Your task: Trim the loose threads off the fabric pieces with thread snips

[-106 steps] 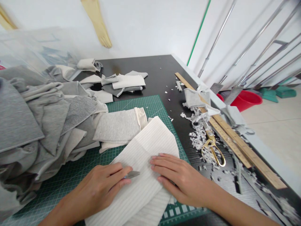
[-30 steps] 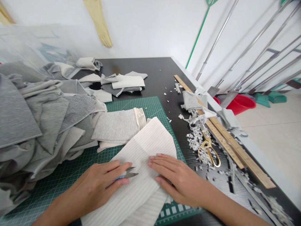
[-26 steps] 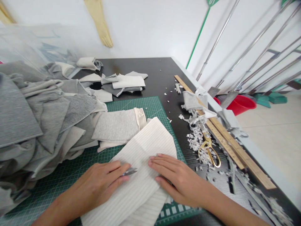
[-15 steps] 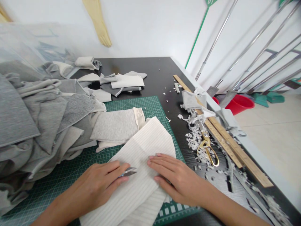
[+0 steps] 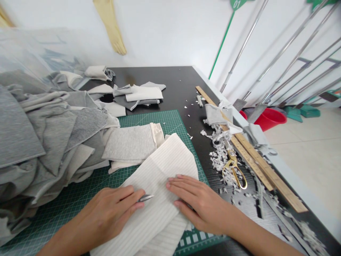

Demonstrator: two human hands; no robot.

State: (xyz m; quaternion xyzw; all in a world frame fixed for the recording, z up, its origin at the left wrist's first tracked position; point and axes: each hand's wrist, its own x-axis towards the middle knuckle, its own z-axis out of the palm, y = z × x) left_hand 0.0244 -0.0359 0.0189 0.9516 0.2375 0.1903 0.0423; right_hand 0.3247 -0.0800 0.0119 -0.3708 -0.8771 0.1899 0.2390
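Tiled floor (image 5: 306, 142) holds red bucket (image 5: 273, 119), contents unclear; left hand (image 5: 114, 209) grips snips (image 5: 146, 198)

Cutting mat (image 5: 173, 119), scissors (image 5: 232, 155) and fabric pile (image 5: 57, 128) suggest a workshop.

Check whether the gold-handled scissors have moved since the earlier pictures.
No. Judged against the wooden rulers, the gold-handled scissors lie in the same place; the whole view has merely shifted slightly.

White wall (image 5: 165, 32), tiled floor (image 5: 314, 153)
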